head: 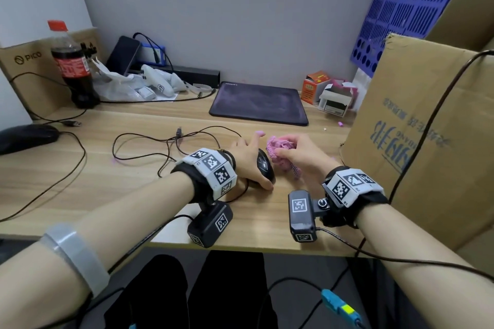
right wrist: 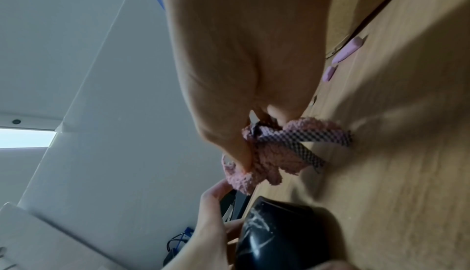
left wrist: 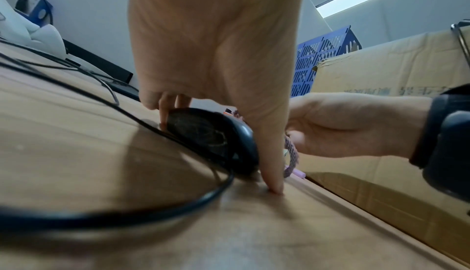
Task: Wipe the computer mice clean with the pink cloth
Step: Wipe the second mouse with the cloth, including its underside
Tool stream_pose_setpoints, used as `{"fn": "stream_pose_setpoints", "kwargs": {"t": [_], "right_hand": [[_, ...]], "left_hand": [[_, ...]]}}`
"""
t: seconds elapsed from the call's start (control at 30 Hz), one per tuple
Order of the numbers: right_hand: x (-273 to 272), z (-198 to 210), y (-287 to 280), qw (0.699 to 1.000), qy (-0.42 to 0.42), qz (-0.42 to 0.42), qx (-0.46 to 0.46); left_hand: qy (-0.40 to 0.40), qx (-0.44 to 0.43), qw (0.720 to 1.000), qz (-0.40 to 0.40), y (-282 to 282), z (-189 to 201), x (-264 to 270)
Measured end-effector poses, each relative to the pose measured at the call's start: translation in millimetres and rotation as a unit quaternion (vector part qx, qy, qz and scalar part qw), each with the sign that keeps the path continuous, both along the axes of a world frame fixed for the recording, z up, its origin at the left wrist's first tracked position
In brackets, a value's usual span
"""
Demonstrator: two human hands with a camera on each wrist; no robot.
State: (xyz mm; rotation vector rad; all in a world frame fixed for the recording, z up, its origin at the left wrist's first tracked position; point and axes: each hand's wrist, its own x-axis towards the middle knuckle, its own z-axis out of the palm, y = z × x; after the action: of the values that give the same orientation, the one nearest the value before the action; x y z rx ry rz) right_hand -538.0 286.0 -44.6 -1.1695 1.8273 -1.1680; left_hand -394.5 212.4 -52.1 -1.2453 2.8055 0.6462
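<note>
Black wired mouse [head: 265,167] sitting on the wooden desk [head: 133,168] near the front edge, tipped up on its side. Left hand [head: 250,160] pinning it there: thumb planted on the desk against the right flank, a couple of fingers [left wrist: 165,111] curled against the far flank, index sticking out straight past the nose. Probably held that way to stop it skating around and to turn the scuffed shell toward the cloth. Pale scratchy marks visible on the shell in both wrist views.

Pink cloth [head: 282,152] bunched into a wad just right of the mouse, touching or nearly touching it, hard to say which. Right hand [head: 302,153] clenched round the wad, thumb and fingers pinching it tight, checked edge tape dangling down to the desk. Bunching likely gives a firm pad for rubbing instead of a floppy sheet.

Looks like the wipe on this one is just about to start or mid-stroke, can't tell from a still. Cable [head: 149,147] looping off to the left behind the wrist, worth watching for snags.

Second mouse [head: 28,136] way over at the left edge, well apart, apparently not handled yet. Cola bottle [head: 73,67], dark mouse pad [head: 258,104] and a big cardboard box [head: 417,128] around, none in the way.
</note>
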Motion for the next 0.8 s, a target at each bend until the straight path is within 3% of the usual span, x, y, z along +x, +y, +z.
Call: {"fn": "stream_pose_setpoints", "kwargs": {"t": [0.43,0.67,0.8], "right_hand": [[20.6,35.7,-10.4,0.993,0.097,0.06,-0.014],[36.2,46.3,-32.5,0.993,0.067,0.091,-0.041],[50.9,46.7,-45.7,0.991,0.058,0.107,-0.047]], "left_hand": [[0.172,0.011,0.984,-0.035,-37.8,28.0,29.7],[0.316,0.095,0.941,-0.07,-58.6,33.5,64.7],[0.347,0.126,0.927,-0.065,-73.8,27.7,88.3]]}}
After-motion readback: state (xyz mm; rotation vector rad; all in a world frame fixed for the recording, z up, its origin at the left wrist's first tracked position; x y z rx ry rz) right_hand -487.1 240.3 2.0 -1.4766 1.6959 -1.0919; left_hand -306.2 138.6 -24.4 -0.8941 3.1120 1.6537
